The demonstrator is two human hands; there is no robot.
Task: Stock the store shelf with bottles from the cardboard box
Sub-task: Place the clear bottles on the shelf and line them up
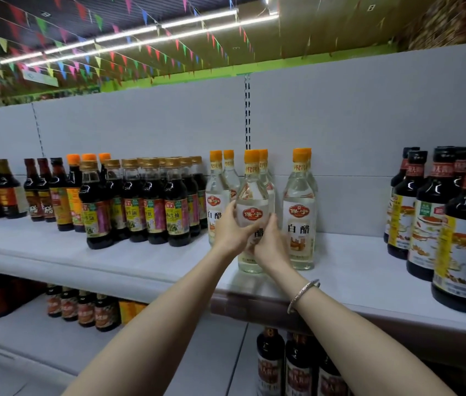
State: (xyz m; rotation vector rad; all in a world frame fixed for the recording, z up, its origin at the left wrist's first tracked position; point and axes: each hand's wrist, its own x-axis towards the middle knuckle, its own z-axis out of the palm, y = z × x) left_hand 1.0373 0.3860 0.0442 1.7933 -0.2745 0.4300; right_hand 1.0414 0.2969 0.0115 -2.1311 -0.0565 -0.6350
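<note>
- Both hands up at the shelf [340, 270], wrapped round one clear vinegar bottle [252, 201] with an orange cap.
- Left hand [233, 230] gripping the bottle's left side, fingers [230, 208] curled round the label.
- Right hand [269, 241] gripping low on the right side, fingers curled against the glass (a silver bracelet [303, 295] on that wrist).
- Bottle upright, base down on the white shelf board near the front edge.
- More clear vinegar bottles [300, 207] standing just beside and behind it, same orange caps, same red-and-white labels.
- To the left, a packed group of dark soy sauce bottles [151, 207] with gold and orange caps.
- Far right, larger dark bottles [463, 238] with black caps, well apart from the vinegar.
- Below, a lower shelf [40, 324] carrying more dark bottles, blurred.
- Overhead, strip lights and strings of coloured pennants [111, 55] across the ceiling.
</note>
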